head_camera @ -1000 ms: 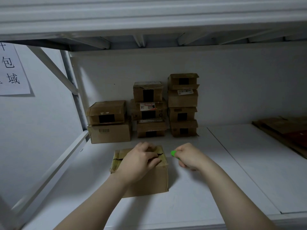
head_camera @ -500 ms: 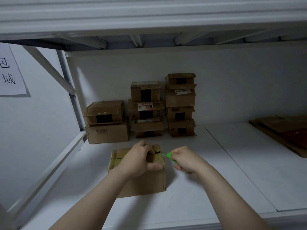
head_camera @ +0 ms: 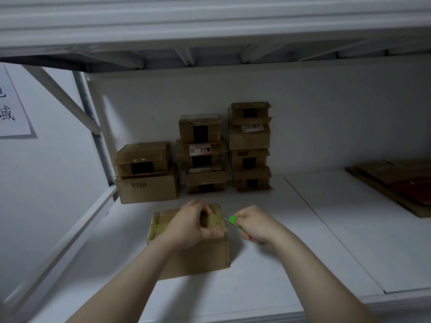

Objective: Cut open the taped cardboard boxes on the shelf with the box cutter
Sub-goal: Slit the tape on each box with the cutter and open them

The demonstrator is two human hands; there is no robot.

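My left hand (head_camera: 191, 226) grips the taped box (head_camera: 189, 243) mid-frame (thumb on its near edge), right hand (head_camera: 254, 226) curled tight round the green box cutter (head_camera: 233, 220) just beside it.

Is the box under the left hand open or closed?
Closed: the flaps of the box lie flat under tape. The left hand grips it; the right hand holds the box cutter beside it.

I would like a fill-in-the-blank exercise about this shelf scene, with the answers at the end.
The right hand grips a box cutter whose handle is ____.
The left hand holds down the ____ of the front cardboard box.
The tallest stack of boxes at the back wall holds ____ boxes.
Missing words: green, top, four.
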